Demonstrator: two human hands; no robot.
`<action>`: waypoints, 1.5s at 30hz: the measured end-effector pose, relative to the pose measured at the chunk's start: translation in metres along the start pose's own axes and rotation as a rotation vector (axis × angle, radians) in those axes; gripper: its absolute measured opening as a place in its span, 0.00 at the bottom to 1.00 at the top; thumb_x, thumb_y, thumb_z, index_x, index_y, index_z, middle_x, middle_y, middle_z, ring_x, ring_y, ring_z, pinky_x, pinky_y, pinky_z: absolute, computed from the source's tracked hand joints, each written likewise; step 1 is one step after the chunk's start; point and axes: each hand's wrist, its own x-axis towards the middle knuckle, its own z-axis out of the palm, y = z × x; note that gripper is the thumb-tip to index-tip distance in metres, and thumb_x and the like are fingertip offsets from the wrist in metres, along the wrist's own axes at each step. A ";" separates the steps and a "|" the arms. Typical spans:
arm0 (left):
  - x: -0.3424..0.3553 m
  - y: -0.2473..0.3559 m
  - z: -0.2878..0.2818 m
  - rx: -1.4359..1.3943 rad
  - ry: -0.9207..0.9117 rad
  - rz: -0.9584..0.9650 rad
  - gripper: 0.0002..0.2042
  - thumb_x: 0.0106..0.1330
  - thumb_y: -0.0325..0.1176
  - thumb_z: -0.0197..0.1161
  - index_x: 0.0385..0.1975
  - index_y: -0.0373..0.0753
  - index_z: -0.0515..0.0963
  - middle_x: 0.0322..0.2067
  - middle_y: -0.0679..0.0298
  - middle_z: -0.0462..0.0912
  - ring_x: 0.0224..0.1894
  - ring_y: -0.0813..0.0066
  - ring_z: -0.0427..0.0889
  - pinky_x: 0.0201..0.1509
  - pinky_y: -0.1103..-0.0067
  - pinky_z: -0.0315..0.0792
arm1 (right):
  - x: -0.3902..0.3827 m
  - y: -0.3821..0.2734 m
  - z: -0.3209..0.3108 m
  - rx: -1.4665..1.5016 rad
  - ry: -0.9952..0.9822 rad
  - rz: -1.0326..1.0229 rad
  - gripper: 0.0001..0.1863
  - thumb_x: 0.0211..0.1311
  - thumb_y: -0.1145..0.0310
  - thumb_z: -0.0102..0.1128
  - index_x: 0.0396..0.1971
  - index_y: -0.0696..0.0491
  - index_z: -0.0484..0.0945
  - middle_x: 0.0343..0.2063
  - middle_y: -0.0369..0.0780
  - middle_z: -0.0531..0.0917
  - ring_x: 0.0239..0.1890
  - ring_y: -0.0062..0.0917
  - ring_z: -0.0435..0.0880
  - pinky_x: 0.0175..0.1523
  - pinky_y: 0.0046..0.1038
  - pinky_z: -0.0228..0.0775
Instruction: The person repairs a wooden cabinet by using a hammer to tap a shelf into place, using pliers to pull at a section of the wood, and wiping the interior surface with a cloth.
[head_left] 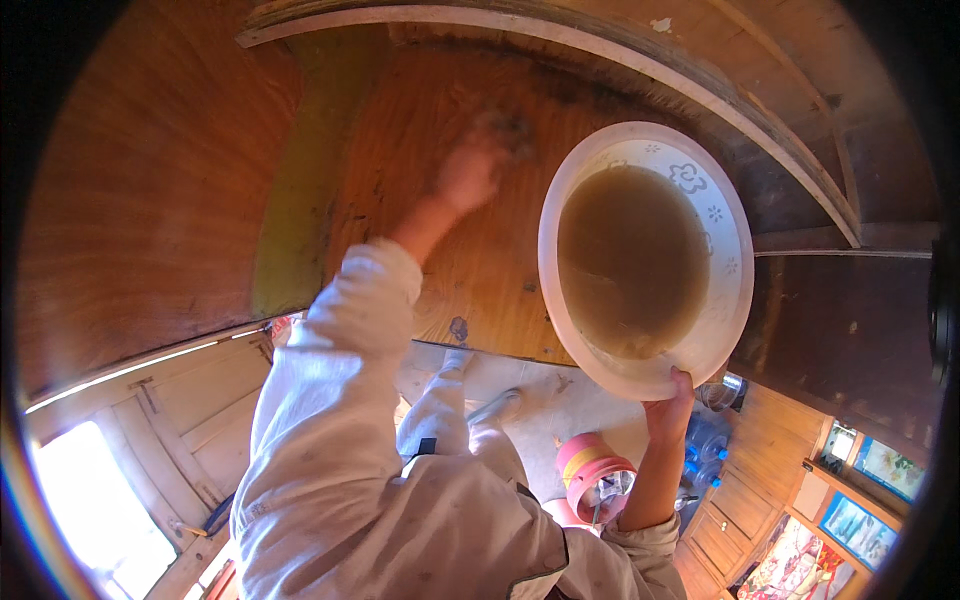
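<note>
My right hand [668, 408] grips the lower rim of a white plastic basin [735, 290], its thumb over the edge. Cloudy brown water [632, 262] fills much of the basin, and grey flower patterns show on its inner wall. My left hand [470, 175] is over the reddish-brown wooden panel [400, 160], to the left of the basin, and is smeared by motion. At its fingers is a small dark grey wad [512, 135], too blurred to tell whether it is a rag or a scouring pad.
A curved wooden strip [600, 40] runs along the panel's far side. Below are a pink and yellow bucket [590, 465], blue water jugs [706, 450] and wooden cabinets [735, 520]. A bright window [100, 510] is at lower left, beside a pale door [215, 420].
</note>
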 end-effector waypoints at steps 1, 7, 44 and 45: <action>-0.020 0.021 -0.005 -0.151 -0.019 0.037 0.22 0.49 0.26 0.60 0.47 0.47 0.80 0.54 0.55 0.75 0.62 0.55 0.66 0.65 0.64 0.62 | 0.000 -0.001 0.001 -0.003 -0.041 0.003 0.26 0.58 0.63 0.52 0.58 0.54 0.66 0.52 0.39 0.77 0.55 0.31 0.77 0.55 0.38 0.74; -0.148 0.173 -0.042 -0.499 -0.287 0.059 0.16 0.50 0.27 0.61 0.41 0.36 0.78 0.45 0.57 0.79 0.54 0.56 0.75 0.56 0.66 0.70 | 0.010 0.004 -0.010 -0.005 -0.056 -0.001 0.25 0.60 0.61 0.51 0.56 0.54 0.67 0.50 0.39 0.77 0.52 0.30 0.78 0.50 0.35 0.75; 0.084 -0.092 0.054 0.052 0.048 -0.691 0.14 0.59 0.34 0.65 0.44 0.37 0.80 0.48 0.49 0.79 0.50 0.49 0.77 0.54 0.63 0.70 | 0.008 0.018 -0.017 -0.043 0.040 -0.035 0.27 0.60 0.58 0.47 0.57 0.56 0.66 0.53 0.41 0.74 0.58 0.34 0.71 0.62 0.39 0.63; 0.098 -0.088 0.070 0.063 0.152 -0.599 0.15 0.58 0.34 0.63 0.44 0.37 0.80 0.47 0.49 0.79 0.51 0.49 0.75 0.55 0.64 0.69 | 0.006 0.018 -0.016 -0.066 0.074 -0.029 0.27 0.60 0.59 0.47 0.57 0.57 0.66 0.53 0.41 0.74 0.58 0.34 0.71 0.63 0.38 0.62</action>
